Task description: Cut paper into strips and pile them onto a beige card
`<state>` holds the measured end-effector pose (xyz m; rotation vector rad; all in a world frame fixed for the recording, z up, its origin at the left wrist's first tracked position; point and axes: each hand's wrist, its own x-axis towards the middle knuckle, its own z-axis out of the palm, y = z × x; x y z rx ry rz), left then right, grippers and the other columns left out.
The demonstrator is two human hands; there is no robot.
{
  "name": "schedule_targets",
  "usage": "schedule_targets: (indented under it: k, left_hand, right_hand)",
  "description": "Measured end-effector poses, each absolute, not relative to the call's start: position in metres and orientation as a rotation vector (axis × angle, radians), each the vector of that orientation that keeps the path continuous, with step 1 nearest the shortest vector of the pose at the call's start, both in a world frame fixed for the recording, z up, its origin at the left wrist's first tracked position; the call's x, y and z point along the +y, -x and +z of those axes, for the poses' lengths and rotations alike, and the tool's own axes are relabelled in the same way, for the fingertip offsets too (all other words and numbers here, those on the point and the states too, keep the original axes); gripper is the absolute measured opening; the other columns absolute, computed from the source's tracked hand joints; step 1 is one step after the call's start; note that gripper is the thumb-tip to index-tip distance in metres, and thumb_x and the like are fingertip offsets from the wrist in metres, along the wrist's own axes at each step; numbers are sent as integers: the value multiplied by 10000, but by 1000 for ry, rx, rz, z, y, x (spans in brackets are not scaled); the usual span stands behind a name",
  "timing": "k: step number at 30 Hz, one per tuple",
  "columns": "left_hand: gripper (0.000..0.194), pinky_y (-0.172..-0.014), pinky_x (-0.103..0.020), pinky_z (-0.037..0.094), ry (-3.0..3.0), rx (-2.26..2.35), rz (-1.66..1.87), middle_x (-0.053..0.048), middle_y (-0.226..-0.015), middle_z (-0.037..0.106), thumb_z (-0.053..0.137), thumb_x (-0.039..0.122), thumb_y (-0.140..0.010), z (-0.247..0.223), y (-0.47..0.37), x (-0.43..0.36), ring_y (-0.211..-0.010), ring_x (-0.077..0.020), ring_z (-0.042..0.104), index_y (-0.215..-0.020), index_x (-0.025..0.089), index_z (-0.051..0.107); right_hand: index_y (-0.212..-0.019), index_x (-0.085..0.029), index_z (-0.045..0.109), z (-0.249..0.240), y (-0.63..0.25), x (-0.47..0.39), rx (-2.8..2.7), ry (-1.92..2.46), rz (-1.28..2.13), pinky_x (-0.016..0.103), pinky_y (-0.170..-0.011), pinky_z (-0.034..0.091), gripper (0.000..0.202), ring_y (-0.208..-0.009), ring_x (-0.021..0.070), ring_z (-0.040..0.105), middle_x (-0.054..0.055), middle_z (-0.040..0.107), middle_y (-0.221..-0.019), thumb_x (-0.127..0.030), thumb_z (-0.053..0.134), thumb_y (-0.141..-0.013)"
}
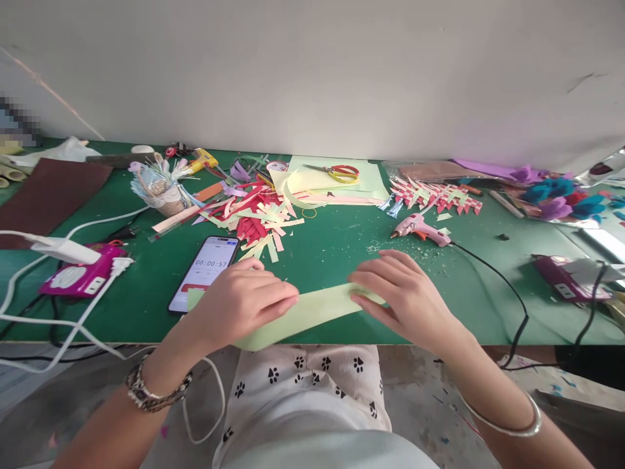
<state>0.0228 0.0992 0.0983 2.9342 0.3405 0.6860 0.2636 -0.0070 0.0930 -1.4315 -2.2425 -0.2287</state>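
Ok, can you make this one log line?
left hand: on pale green paper | right hand: at paper's right end | phone: by left hand

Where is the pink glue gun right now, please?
In the head view, the pink glue gun lies right of centre on the green table, beyond the right hand, in front of the woven paper pieces.

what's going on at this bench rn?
Someone is holding a pale green paper piece in both hands at the near edge of the green table: left hand, right hand. A phone beside the left hand reads 00:00:57. Behind are a pile of cut paper strips and scissors lying on pale sheets. A pink glue gun lies on the table beyond the right hand. Neither tool is in hand.
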Motion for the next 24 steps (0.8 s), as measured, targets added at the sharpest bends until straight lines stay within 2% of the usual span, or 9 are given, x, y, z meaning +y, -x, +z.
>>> schedule_targets:
  k: [2, 4, 8, 12, 16, 17, 19, 21, 24]
  left_hand:
    - [245, -617, -262, 349, -2953, 368, 655, 63, -594, 627, 411, 212, -903, 99, -27, 98, -503, -72, 478, -721, 198, 574]
    - [266, -608, -262, 349, -3003, 396, 650, 58, -573, 601, 394, 201, -906, 99, -33, 95, -490, -76, 453, -702, 189, 564]
    - [203, -588, -262, 356, -3154, 386, 719, 44, -589, 575, 404, 206, -898, 97, -49, 88, -512, -93, 466, -812, 178, 586]
    - [206, -653, -272, 406, -3188, 355, 737, -8, -770, 624, 405, 226, -886, 98, -65, 82, -651, -120, 557, -1003, 160, 562]
    - [166, -858, -338, 399, -3110, 254, 787, -60, -961, 619, 411, 187, -844, 96, -72, 80, -824, -151, 565, -780, 174, 563]
    - [171, -869, -345, 394, -3099, 244, 802, -58, -949, 617, 410, 178, -833, 95, -72, 80, -816, -150, 558, -734, 179, 548]
    - [184, -802, -321, 412, -3096, 233, 816, -19, -787, 606, 399, 147, -812, 92, -73, 79, -698, -128, 532, -677, 186, 517]
    - [204, -673, -275, 407, -3109, 209, 840, 37, -575, 512, 390, 111, -790, 90, -74, 78, -535, -98, 444, -624, 188, 479]
    - [222, -551, -246, 349, -3154, 203, 928, 69, -456, 398, 401, 79, -757, 87, -73, 80, -438, -82, 332, -565, 184, 436]
  right_hand:
    - [-791, -183, 570, 91, -257, -3, -2288, 1434, -148, 286, -764, 405, 197, -557, 104, 508, -7, 596, -623, -167, 407, -898]
    - [-744, -173, 570, 88, -255, -1, -2285, 1441, -100, 246, -653, 392, 255, -485, 93, 446, -25, 530, -526, -175, 379, -914]
    - [-761, -162, 581, 84, -250, 1, -2311, 1398, 16, 223, -581, 359, 272, -466, 92, 398, -34, 482, -493, -223, 373, -926]
    - [-760, -166, 582, 87, -247, 1, -2301, 1337, 114, 222, -591, 354, 297, -487, 91, 412, -22, 522, -537, -255, 358, -935]
    - [-762, -176, 590, 88, -250, 0, -2293, 1285, 160, 229, -599, 349, 301, -498, 91, 420, -20, 542, -557, -273, 363, -936]
    - [-754, -180, 588, 88, -250, 0, -2294, 1272, 162, 230, -597, 348, 305, -496, 92, 415, -23, 533, -550, -280, 364, -935]
    - [-732, -182, 580, 87, -250, 0, -2299, 1260, 168, 231, -590, 346, 315, -485, 91, 401, -28, 511, -533, -291, 365, -934]
    - [-728, -182, 570, 87, -250, 1, -2305, 1257, 191, 232, -593, 350, 310, -477, 88, 395, -30, 502, -531, -284, 363, -935]
    - [-720, -180, 553, 89, -251, 1, -2297, 1248, 258, 231, -600, 363, 303, -489, 87, 421, -24, 519, -544, -263, 358, -936]
